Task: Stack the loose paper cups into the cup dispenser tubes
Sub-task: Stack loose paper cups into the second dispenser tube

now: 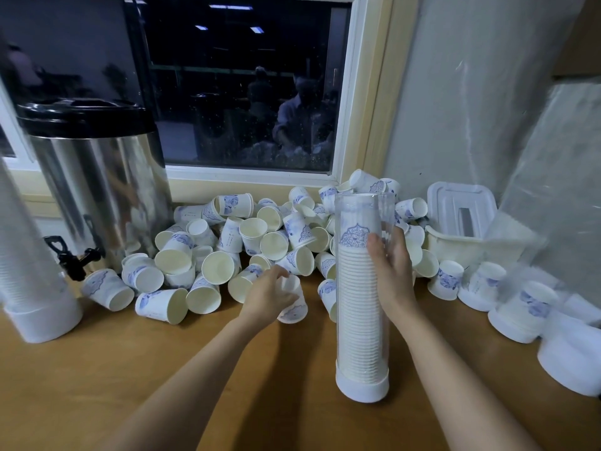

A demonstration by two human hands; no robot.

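A wooden bench (pixel 97 385) is seen across the lower half of the frame, with a dark window (pixel 244 92) set in the wall above it. A steel drinks urn (pixel 97 177) with a black lid and a black tap is placed at the upper left, on the bench. A pile of loose paper cups (pixel 260 236), white with blue print, is heaped along the wall from the urn to the right of centre, most of them lying on their sides. A clear dispenser tube (pixel 357 320) is stood upright on its white base just right of centre, in front of the pile, and is filled nearly to the top with nested cups. A second filled tube (pixel 29 288) is seen at the left edge, and further tubes (pixel 520 307) are blurred at the lower right. A white lidded basket (pixel 471 236) is set against the wall at the right. The upper part of the upright tube is clasped from the right by the right hand (pixel 395 265), its grip clamped on the tube wall. One blurred cup (pixel 294 305) is held at the front edge of the pile by the left hand (pixel 268 296), its grip curled round the narrow end.
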